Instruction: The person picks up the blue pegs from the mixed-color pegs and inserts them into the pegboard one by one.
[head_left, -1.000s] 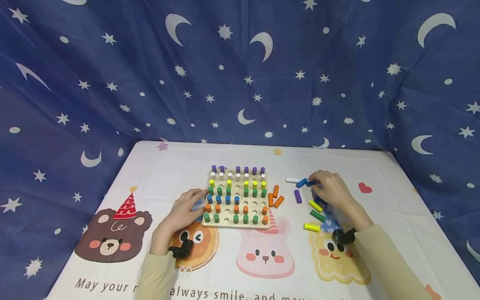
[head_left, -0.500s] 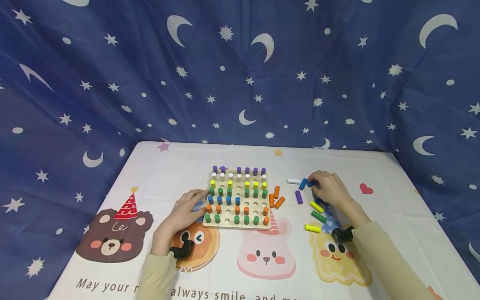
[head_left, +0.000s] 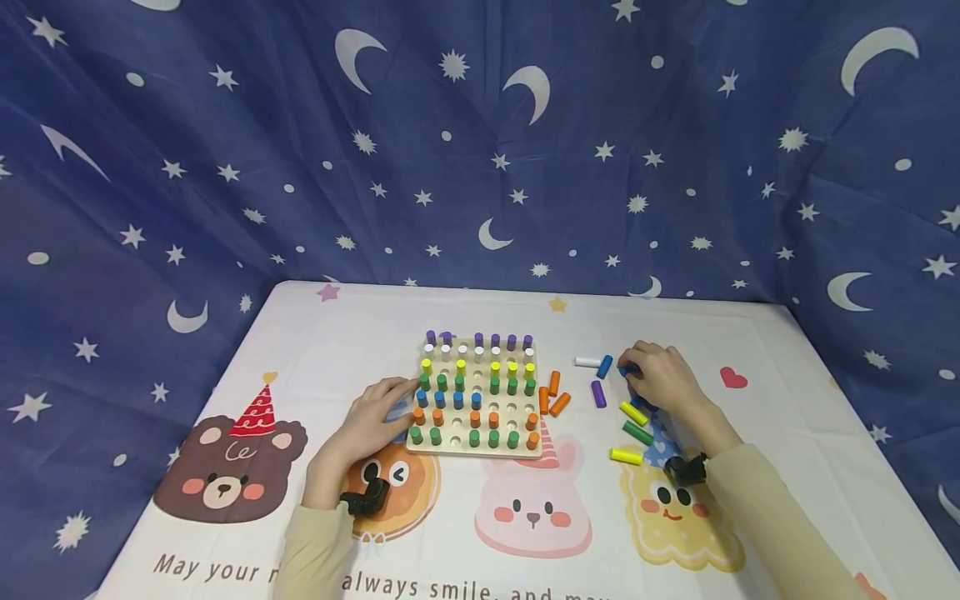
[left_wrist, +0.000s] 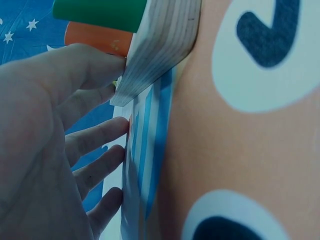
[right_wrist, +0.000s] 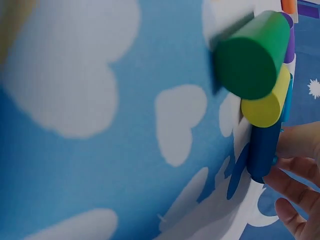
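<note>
My left hand (head_left: 375, 417) lies at the left edge of a wooden pegboard (head_left: 501, 451). Its fingers are fairly straight, and the thumb touches the board's side beside an orange peg (left_wrist: 95, 37) in the left wrist view. Rows of purple, white, yellow, green, blue and orange pegs stand in the board, with some holes bare. To the right, my right hand (head_left: 663, 379) pinches a blue peg (head_left: 628, 369) close over the cloth. In the right wrist view, another blue peg (right_wrist: 263, 150) in front mostly hides the pinched one.
Loose pegs lie between board and right hand: a white peg (head_left: 587, 362), a blue peg (head_left: 605, 367), a purple peg (head_left: 597, 394), several orange pegs (head_left: 554, 383), yellow pegs (head_left: 626, 456) and a green peg (head_left: 637, 432). A starry curtain (head_left: 450, 167) hangs behind the table.
The blue peg at my right fingertips has turned and shifted slightly away from the neighbouring loose blue peg, which has also swung to a steeper angle. My left hand stays at the board.
</note>
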